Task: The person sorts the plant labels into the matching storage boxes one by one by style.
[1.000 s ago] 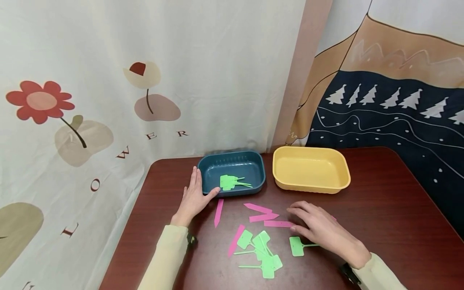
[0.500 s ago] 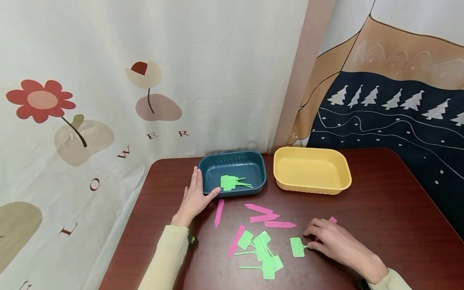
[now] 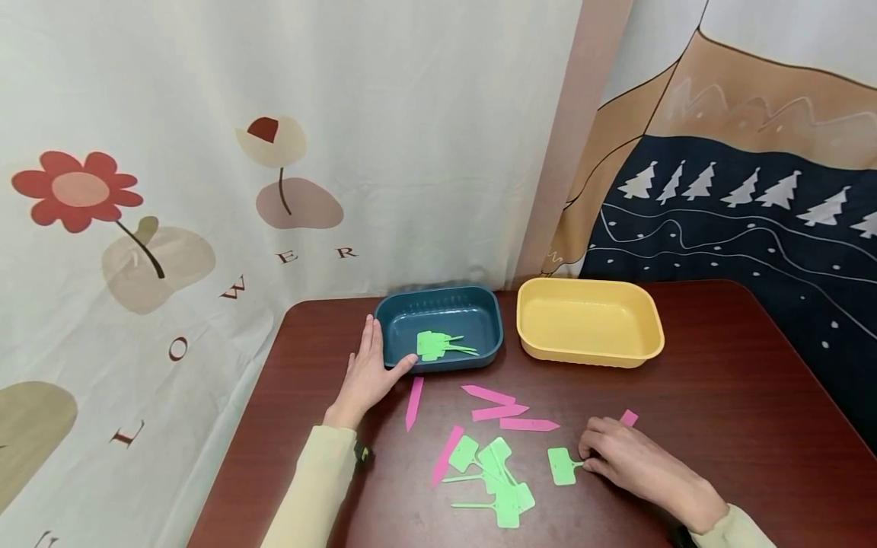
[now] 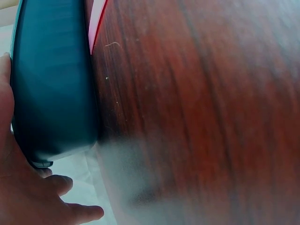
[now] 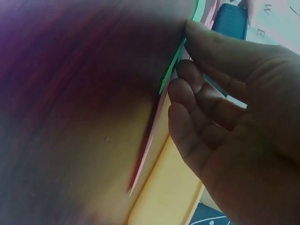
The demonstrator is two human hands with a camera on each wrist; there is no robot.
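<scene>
Letters L (image 3: 127, 434), O (image 3: 178, 348), W (image 3: 234, 287), E (image 3: 287, 257), R (image 3: 347, 253) on white curtain (image 3: 425, 152); lowest letter (image 3: 48, 540) cut off.

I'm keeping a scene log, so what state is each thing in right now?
Blue tray: upright, holding several green tags
Yellow tray: upright, open-topped
Lone green tag: outside both trays, stem apparently pinched
Right hand: fingers curled at that stem
Left hand: fingers extended, touching blue tray
Overlapping green tags: loosely heaped
Pink strips: flat, one partly hidden behind right hand
</scene>
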